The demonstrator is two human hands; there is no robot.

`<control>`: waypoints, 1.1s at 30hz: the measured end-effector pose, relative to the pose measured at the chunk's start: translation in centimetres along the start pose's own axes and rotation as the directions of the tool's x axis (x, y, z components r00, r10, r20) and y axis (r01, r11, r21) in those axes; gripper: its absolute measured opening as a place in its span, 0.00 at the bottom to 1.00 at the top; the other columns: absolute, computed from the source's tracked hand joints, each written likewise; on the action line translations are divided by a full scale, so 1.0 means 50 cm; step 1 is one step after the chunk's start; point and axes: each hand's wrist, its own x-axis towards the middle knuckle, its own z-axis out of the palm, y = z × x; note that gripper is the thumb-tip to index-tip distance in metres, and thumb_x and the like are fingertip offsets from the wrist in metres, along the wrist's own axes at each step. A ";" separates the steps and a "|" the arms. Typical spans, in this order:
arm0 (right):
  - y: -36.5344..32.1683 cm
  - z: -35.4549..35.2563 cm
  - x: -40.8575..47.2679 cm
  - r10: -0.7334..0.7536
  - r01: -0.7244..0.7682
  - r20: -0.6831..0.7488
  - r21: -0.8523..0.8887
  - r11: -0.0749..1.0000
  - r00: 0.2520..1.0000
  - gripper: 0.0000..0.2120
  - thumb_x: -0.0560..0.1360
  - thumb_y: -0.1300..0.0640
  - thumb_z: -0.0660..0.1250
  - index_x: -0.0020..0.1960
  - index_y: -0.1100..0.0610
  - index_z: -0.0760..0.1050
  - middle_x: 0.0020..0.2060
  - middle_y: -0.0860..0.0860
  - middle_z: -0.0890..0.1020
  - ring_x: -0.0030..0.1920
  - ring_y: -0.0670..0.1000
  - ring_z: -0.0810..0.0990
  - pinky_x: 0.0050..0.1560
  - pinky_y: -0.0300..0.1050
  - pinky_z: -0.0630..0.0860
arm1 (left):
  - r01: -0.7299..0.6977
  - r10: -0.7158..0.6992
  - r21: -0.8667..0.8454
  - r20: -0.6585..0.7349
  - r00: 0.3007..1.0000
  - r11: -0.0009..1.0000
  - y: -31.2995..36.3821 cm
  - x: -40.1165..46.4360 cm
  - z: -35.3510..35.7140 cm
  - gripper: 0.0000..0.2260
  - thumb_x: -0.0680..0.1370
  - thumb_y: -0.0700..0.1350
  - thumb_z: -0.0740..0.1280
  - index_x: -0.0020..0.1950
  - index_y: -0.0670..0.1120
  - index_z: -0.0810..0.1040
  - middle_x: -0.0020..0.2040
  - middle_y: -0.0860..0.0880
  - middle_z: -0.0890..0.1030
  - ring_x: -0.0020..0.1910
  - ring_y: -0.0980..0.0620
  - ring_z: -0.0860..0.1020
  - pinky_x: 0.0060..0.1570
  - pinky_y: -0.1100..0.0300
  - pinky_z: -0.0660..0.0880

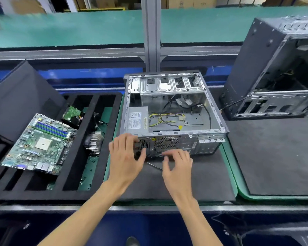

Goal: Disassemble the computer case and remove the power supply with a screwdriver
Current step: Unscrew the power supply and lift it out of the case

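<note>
Fingers of the left hand (pixel 126 153) lie spread and fairly straight against the rear panel of the computer case (pixel 169 110), at its near left corner, with the thumb beside the grille of the power supply (pixel 138 119). They touch the metal without curling round anything. The right hand (pixel 178 164) hovers just to the right, its fingers loosely bent and fingertips at the lower edge of the same rear panel, below the round fan grille; it holds nothing. Between the two hands, on the dark mat (pixel 203 178), lies the thin metal shaft of a screwdriver (pixel 154 165), just in front of the case; its handle is hidden by the right hand. The power supply sits inside the open case, in the near left corner, with yellow and black cables (pixel 164 118) trailing from it across the case floor. To the left, a black foam tray (pixel 89 174) holds a green motherboard (pixel 39 144) and a heatsink (pixel 94 141). Another open case (pixel 267 71) stands at the right.
</note>
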 end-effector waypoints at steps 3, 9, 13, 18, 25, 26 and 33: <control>-0.034 -0.006 0.054 -0.169 0.169 -0.074 -0.005 0.986 0.983 0.08 0.76 0.61 0.67 0.53 0.51 0.79 0.52 0.42 0.79 0.57 0.45 0.74 0.64 0.42 0.63 | -0.017 -0.003 0.133 0.147 0.989 0.991 -0.016 0.023 0.008 0.31 0.71 0.50 0.73 0.71 0.45 0.68 0.71 0.44 0.67 0.71 0.43 0.66 0.69 0.49 0.61; -0.042 0.003 0.122 -0.200 0.224 0.144 -0.173 0.959 0.969 0.17 0.74 0.60 0.71 0.63 0.55 0.78 0.63 0.49 0.77 0.70 0.52 0.70 0.78 0.59 0.53 | -0.070 -0.047 0.280 0.390 0.920 0.957 -0.058 0.042 0.027 0.46 0.69 0.52 0.76 0.80 0.45 0.56 0.79 0.42 0.60 0.79 0.45 0.56 0.76 0.42 0.56; -0.036 0.020 0.160 -0.140 0.244 0.323 -0.307 0.920 0.936 0.20 0.76 0.48 0.69 0.67 0.49 0.73 0.61 0.44 0.77 0.68 0.46 0.70 0.79 0.51 0.36 | -0.095 -0.017 0.267 0.389 0.921 0.959 -0.078 0.050 0.038 0.43 0.68 0.50 0.78 0.79 0.45 0.62 0.78 0.44 0.65 0.78 0.45 0.61 0.74 0.42 0.61; -0.044 0.054 0.170 -0.139 0.274 0.307 -0.458 0.845 0.942 0.18 0.73 0.40 0.69 0.59 0.46 0.76 0.54 0.42 0.79 0.60 0.49 0.75 0.67 0.50 0.52 | -0.097 0.035 0.156 0.361 0.932 0.983 -0.097 0.050 0.043 0.42 0.66 0.47 0.79 0.77 0.45 0.65 0.77 0.46 0.66 0.77 0.47 0.63 0.70 0.48 0.66; -0.041 0.074 0.161 -0.171 0.238 0.180 -0.483 0.842 0.969 0.16 0.68 0.42 0.73 0.52 0.48 0.79 0.47 0.43 0.81 0.52 0.51 0.78 0.64 0.52 0.62 | -0.070 0.044 0.074 0.309 0.950 0.995 -0.101 0.049 0.053 0.43 0.63 0.43 0.81 0.76 0.47 0.68 0.76 0.48 0.68 0.76 0.47 0.64 0.58 0.52 0.73; -0.042 0.074 0.160 -0.177 0.240 0.174 -0.480 0.843 0.969 0.16 0.68 0.43 0.73 0.52 0.48 0.79 0.47 0.43 0.81 0.52 0.51 0.78 0.64 0.52 0.62 | -0.065 0.041 0.071 0.303 0.952 0.995 -0.100 0.050 0.053 0.43 0.63 0.43 0.81 0.75 0.47 0.69 0.76 0.48 0.69 0.76 0.47 0.65 0.55 0.52 0.75; -0.029 0.046 0.169 -0.169 0.261 0.248 -0.405 0.876 0.954 0.26 0.71 0.31 0.65 0.61 0.47 0.76 0.54 0.41 0.79 0.59 0.48 0.74 0.67 0.46 0.58 | -0.086 0.051 0.091 0.334 0.941 0.992 -0.098 0.054 0.046 0.40 0.64 0.45 0.80 0.74 0.44 0.71 0.74 0.45 0.71 0.74 0.44 0.68 0.59 0.48 0.75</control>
